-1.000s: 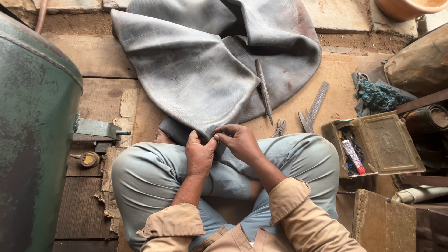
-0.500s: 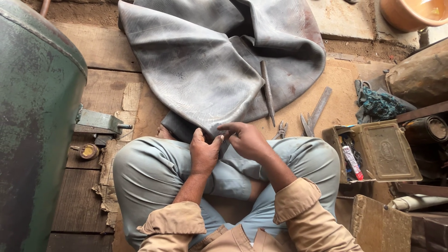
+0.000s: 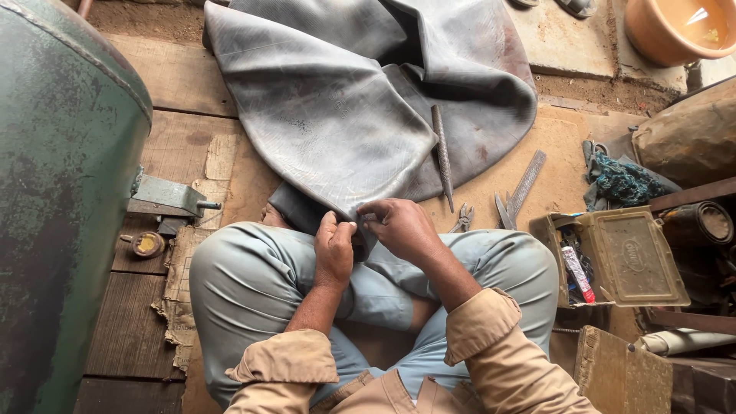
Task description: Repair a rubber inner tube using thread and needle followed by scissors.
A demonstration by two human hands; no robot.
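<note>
Compared with a second earlier, both hands sit in almost the same place over the lap; the view has shifted slightly, so the large grey rubber inner tube (image 3: 345, 115) appears farther up. The left hand (image 3: 334, 249) is closed, pinching the tube's near edge between thumb and fingers. The right hand (image 3: 400, 227) is curled, its fingertips gripping the same edge just beside the left. The tube spreads across the far floor, its near edge draped towards the knees. A long dark metal file (image 3: 442, 155) lies on it. To the right lie pliers (image 3: 462, 219), a flat steel ruler (image 3: 525, 184) and an open metal tool box (image 3: 613, 257). A green metal tank (image 3: 61, 192) fills the left.
</note>
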